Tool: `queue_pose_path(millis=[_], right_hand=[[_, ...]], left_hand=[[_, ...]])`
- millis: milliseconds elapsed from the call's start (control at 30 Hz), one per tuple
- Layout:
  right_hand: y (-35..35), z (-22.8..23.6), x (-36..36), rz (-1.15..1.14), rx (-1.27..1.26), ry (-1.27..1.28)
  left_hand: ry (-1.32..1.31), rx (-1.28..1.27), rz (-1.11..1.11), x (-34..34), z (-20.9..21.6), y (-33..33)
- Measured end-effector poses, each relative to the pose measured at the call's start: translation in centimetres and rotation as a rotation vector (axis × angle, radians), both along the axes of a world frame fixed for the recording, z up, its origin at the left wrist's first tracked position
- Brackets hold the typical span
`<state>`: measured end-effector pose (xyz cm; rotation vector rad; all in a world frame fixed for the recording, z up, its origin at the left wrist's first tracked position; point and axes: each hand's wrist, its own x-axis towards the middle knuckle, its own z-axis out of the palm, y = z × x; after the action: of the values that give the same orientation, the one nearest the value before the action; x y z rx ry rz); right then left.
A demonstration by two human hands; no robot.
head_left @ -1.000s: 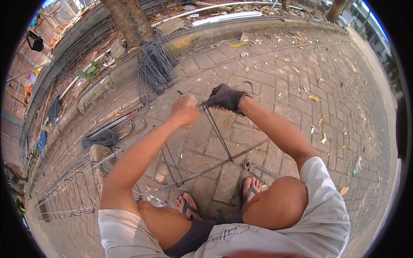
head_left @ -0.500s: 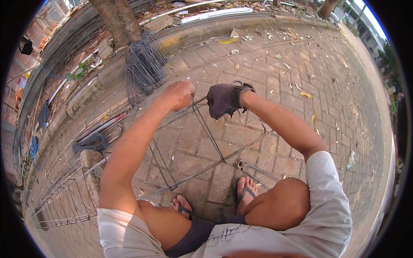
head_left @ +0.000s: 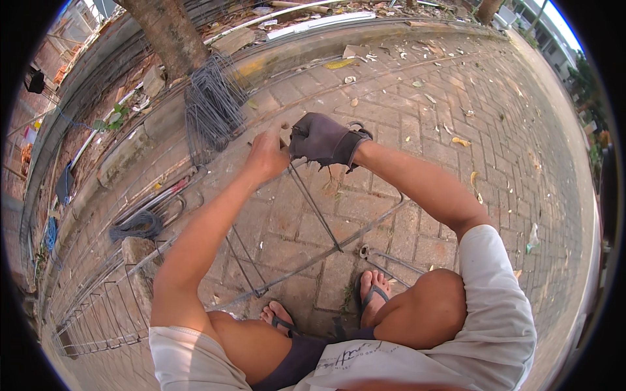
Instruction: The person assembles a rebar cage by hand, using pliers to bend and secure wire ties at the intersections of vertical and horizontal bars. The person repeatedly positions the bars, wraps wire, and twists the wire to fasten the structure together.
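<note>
A frame of thin steel rebar (head_left: 303,266) stretches between my legs and my hands, with rectangular stirrups across it. My bare left hand (head_left: 266,155) is closed at the upper corner of one stirrup (head_left: 314,207), on the far side of the frame. Right against it is my right hand (head_left: 325,139), in a dark, torn-edged glove, its fingers curled into a fist. What the glove grips is hidden; a curved metal end (head_left: 358,126) shows behind the wrist. Another stirrup (head_left: 244,262) stands further left.
A bundle of bent stirrups (head_left: 212,104) leans by the tree trunk (head_left: 166,36). A wire coil (head_left: 137,225) and a concrete block (head_left: 139,253) lie left, near a finished-looking rebar cage (head_left: 104,319). A long-handled metal tool (head_left: 391,259) rests by my right foot.
My right hand has moved left and slightly up, closing the gap to my left hand. The left hand has turned, its fingers now pointing more upward. The view has shifted slightly.
</note>
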<state>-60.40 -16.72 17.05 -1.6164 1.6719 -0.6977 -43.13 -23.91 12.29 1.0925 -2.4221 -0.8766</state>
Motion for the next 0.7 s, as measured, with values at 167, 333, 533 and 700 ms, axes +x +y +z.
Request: queue_pose_path(millis=[167, 333, 533, 700], right_hand=[[-1.5, -1.0, 1.0, 0.048, 0.017, 0.100], [-4.7, -2.7, 1.6, -0.037, -0.094, 0.193], [-7.1, -4.4, -2.1, 0.075, 0.096, 0.502], [-1.1, -4.4, -4.2, 0.067, 0.247, 0.339]], left_hand=[[0.039, 0.225, 0.010, 1.3, -1.1, 1.2], [0.169, 0.220, 0.019, -1.0, -3.7, 1.0], [-0.013, 0.176, 0.130, -1.8, -4.6, 0.0], [0.027, 0.159, 0.014, -0.8, -3.5, -1.0]])
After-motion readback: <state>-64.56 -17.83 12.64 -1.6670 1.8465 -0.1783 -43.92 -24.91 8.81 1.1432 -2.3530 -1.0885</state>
